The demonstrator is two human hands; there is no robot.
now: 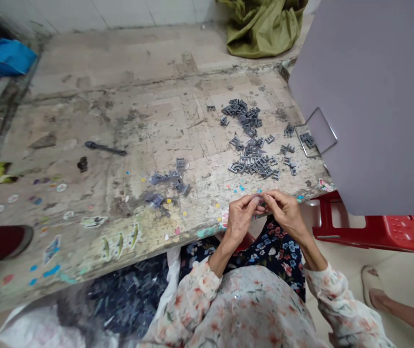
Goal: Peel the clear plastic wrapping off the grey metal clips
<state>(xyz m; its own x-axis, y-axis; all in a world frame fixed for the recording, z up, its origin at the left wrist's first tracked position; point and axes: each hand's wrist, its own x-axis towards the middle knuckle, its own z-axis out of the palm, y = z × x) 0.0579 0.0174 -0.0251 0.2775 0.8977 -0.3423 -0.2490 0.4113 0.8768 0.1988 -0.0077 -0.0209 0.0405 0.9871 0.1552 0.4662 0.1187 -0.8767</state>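
My left hand [241,216] and my right hand [285,210] meet at the table's front edge, fingertips together. Between them they pinch a small grey plastic piece [258,197], mostly covered by the fingers. Just beyond lies a loose heap of small grey comb-shaped plastic parts [254,162], with a second heap [241,113] farther back. A few more of these parts [288,157] are scattered to the right. Left of my hands, a smaller group of grey plastic pieces [170,179] rests on the worn table.
A dark rod-like tool [105,148] lies at left centre. Below the table edge is an open white sack [40,324] of grey plastic pieces. A large grey panel [370,106] with a wire handle blocks the right, above a red stool [406,232]. Another person's foot [376,290] shows lower right.
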